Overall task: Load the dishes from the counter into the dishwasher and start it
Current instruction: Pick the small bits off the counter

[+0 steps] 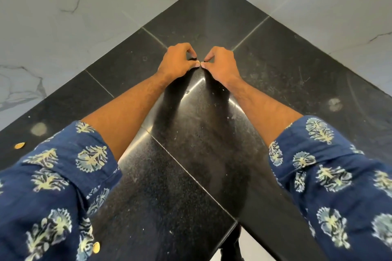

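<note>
Both hands, left hand (177,60) and right hand (220,62), rest on the black table (201,133) near its wall corner, fingers curled with tips meeting (holding nothing visible), probably a start pose, with no dishes or dishwasher in view.
</note>
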### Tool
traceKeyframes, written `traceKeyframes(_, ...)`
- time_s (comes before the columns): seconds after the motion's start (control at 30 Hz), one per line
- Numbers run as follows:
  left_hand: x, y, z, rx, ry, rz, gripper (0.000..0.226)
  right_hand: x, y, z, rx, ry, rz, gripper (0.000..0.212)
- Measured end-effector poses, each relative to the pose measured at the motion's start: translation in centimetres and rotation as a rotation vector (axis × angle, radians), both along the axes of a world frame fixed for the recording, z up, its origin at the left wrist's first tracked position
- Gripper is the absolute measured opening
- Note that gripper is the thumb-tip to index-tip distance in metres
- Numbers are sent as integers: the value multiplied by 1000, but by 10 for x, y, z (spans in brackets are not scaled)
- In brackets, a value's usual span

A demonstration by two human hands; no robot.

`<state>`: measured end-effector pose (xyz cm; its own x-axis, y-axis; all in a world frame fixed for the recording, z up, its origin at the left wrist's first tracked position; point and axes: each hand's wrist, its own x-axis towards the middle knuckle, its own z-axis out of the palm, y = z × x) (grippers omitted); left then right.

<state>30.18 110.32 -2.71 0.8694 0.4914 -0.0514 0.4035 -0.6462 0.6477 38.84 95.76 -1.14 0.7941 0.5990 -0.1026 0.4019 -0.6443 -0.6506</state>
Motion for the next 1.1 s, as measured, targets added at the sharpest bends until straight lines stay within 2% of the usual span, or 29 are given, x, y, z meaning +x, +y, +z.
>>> traceKeyframes(0.13,1,0,1,37,-1,-41,26,0,-8,4,-58,-77,58,7)
traceKeyframes(0.2,3,-1,5,77,9,-86,23,-1,-15,11,-52,3,30,9)
traceKeyframes(0.27,5,-1,9,145,55,-153,19,-5,-26,19,84,270,-117,8)
traceKeyframes(0.37,9,-2,16,243,143,-245,13,-16,-52,28,538,929,-391,17)
traceKeyframes(0.4,10,-3,18,262,171,-262,13,-21,-62,29,634,1075,-423,19)
traceKeyframes(0.5,13,-7,22,287,272,-283,16,-41,-91,31,739,1318,-417,18)
traceKeyframes(0.6,13,-10,26,250,392,-287,20,-62,-111,30,824,1443,-390,13)
traceKeyframes(0.7,7,-14,28,284,494,-288,26,-81,-126,29,845,1489,-387,18)
traceKeyframes(0.8,-3,-19,26,335,475,-288,24,-98,-140,27,840,1508,-389,20)
traceKeyframes(0.87,-13,-23,23,297,400,-265,25,-108,-149,26,846,1519,-390,20)
traceKeyframes(0.93,-29,-36,25,57,193,-137,22,-116,-157,27,849,1532,-390,23)
traceKeyframes(1.0,-51,-65,32,-483,-111,75,16,-125,-164,27,853,1539,-390,25)
traceKeyframes(1.07,-83,-100,40,-1086,-370,258,21,-135,-171,29,857,1551,-384,24)
traceKeyframes(1.1,-103,-117,42,-1309,-460,312,24,-142,-173,31,859,1563,-380,24)
